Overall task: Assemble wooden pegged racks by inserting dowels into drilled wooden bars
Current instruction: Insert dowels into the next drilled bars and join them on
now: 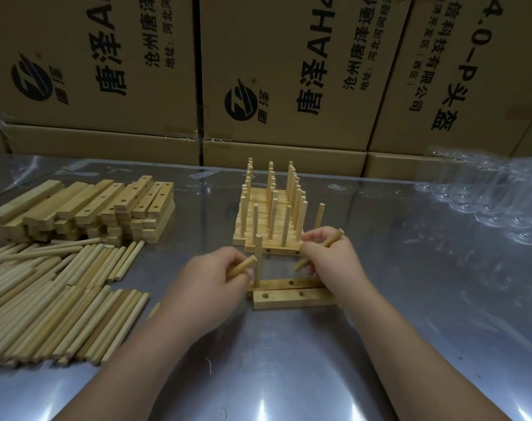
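Two front bars (292, 300), one standing dowel (258, 259) in them, two held dowels (243, 266), two hands (213, 279), three printed cartons (289, 56)

On a shiny metal table (289, 375), the left hand (219, 276) grips a dowel (244, 266) beside an upright dowel (258, 256) standing in the farther bar (276, 284) of two drilled ones, while the right hand (330, 258) grips a second dowel (335, 237) above them, just in front of the finished racks (270, 214).

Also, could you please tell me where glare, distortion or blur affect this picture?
Head view: white glare streaks sit on the metal table near the bottom edge; head view again, the wide lens leans the cardboard boxes outward; the left hand and right hand, each gripping a dowel, look slightly soft.
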